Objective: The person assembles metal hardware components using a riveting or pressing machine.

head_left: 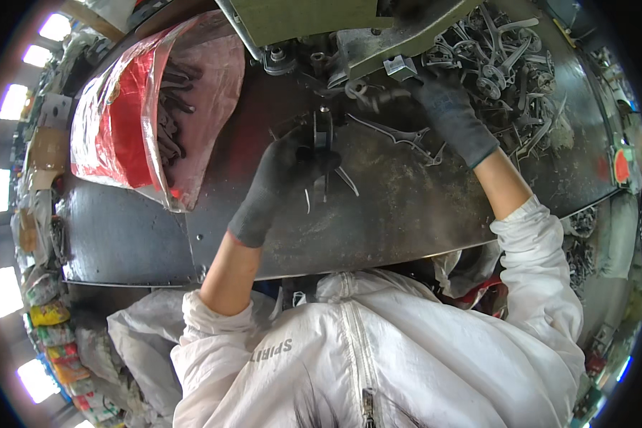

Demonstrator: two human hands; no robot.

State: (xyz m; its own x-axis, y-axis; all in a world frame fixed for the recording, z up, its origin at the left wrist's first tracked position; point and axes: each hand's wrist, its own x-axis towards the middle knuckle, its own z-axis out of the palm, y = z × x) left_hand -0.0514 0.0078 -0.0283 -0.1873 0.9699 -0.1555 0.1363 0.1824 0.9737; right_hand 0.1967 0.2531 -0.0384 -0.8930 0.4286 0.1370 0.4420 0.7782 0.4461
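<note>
My left hand, in a dark grey glove, is closed round an upright pliers-like metal tool. Two thin, pale curved prongs stick out below the fingers. My right hand, gloved the same way, reaches under the front corner of a green-grey machine. Its fingertips are blurred and partly hidden, beside a smeared silver metal piece; whether they hold it I cannot make out. Between the hands a silver forked lever part lies on the dark metal table.
A heap of silver metal lever parts lies at the far right. On the left, a red and clear plastic bag lies with its mouth open, holding several dark handle-shaped pieces. The table's front edge runs close to my white jacket.
</note>
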